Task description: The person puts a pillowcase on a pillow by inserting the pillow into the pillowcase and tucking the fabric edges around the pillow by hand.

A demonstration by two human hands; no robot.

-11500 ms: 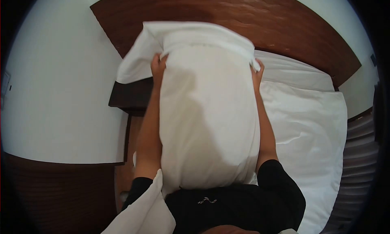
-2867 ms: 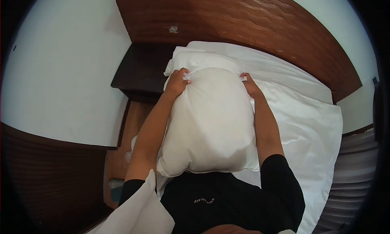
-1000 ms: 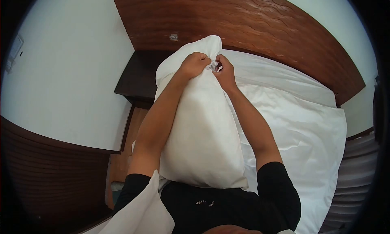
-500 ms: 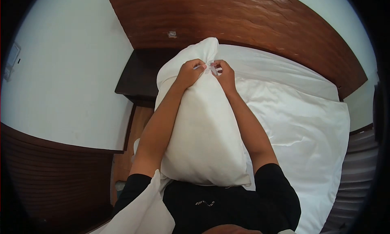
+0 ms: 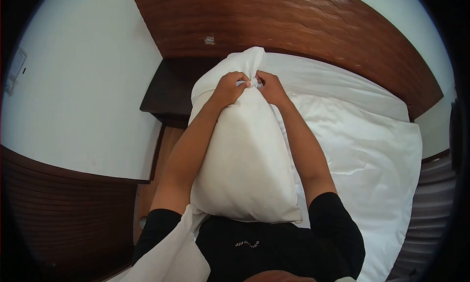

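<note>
A plump white pillow (image 5: 242, 164) leans against my front, its far end gathered to a narrow, twisted neck. At that neck sits a small white knot of fabric ties (image 5: 254, 83). My left hand (image 5: 230, 90) is closed in a pinch on one side of it, with a pale strip showing between thumb and fingers. Facing it, my right hand (image 5: 271, 88) pinches the other side. Both sets of fingertips nearly meet over the knot. Beyond them, loose white cloth (image 5: 253, 61) fans out above the gather.
Under and right of the pillow lies a bed with a rumpled white sheet (image 5: 360, 145). A wooden headboard (image 5: 293, 22) runs along the back. To the left stands a dark bedside table (image 5: 169, 89) by a white wall (image 5: 93, 86). White cloth (image 5: 169, 248) hangs over my left side.
My right hand has turned and closed in nearer the knot, and the loose loop of tie between my hands has drawn smaller. The pillow stays nearly in place.
</note>
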